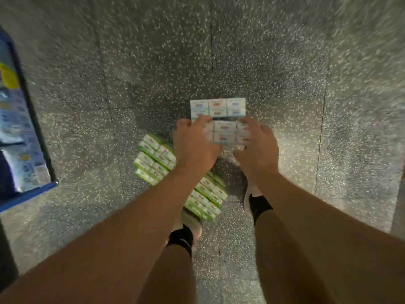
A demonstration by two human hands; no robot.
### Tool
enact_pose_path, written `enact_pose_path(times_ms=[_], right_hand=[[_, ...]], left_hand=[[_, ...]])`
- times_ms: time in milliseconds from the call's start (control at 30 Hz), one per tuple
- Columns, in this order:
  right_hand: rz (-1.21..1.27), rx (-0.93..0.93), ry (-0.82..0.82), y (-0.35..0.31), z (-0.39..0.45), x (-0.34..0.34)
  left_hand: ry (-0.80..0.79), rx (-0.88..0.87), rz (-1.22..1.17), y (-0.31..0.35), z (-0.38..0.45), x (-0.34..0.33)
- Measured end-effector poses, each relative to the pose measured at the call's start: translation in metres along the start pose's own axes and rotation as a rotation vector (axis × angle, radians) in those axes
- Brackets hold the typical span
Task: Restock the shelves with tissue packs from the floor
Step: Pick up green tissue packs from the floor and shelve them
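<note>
1. My feet in black socks point(182, 238) stand on the speckled floor point(153, 62), below my forearms.
2. Green tissue packs point(206, 196) lie on the floor under my left wrist; a second green bundle point(154, 159) is just left of my left hand.
3. Left hand point(192, 143) and right hand point(257, 148) grip a blue-white tissue pack point(225, 133) between them, fingers curled over its side edges.
4. Another blue-white pack point(218, 107) sits just beyond my fingertips, touching the held one.
5. Blue shelf edge point(28, 194) far left, blurred.
</note>
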State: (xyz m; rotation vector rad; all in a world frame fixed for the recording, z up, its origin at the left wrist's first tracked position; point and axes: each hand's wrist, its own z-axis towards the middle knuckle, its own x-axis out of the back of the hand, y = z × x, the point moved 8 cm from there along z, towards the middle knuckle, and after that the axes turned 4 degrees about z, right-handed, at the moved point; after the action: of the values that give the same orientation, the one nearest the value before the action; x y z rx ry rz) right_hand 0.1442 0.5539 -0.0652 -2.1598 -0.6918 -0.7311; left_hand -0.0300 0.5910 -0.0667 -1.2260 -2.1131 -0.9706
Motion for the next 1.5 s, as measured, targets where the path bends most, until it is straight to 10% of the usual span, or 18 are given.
enact_pose_path(times_ms=[367, 567, 1167, 1500], right_hand=[[0.211, 0.259, 0.348, -0.265, -0.237, 0.296], [0.347, 0.651, 0.446, -0.404, -0.408, 0.351], [0.399, 1.466, -0.011, -0.618, -0.922, 0.215], [0.558, 1.645, -0.197, -0.73, -1.125, 0.02]], left_hand=[[0.426, -0.486, 0.011, 0.125, -0.256, 0.397], [0.752, -0.403, 0.036, 0.068, -0.418, 0.564], [1.596, 0.179, -0.254, -0.279, -0.959, 0.683], [1.688, 0.482, -0.15, -0.512, -1.1, 0.71]])
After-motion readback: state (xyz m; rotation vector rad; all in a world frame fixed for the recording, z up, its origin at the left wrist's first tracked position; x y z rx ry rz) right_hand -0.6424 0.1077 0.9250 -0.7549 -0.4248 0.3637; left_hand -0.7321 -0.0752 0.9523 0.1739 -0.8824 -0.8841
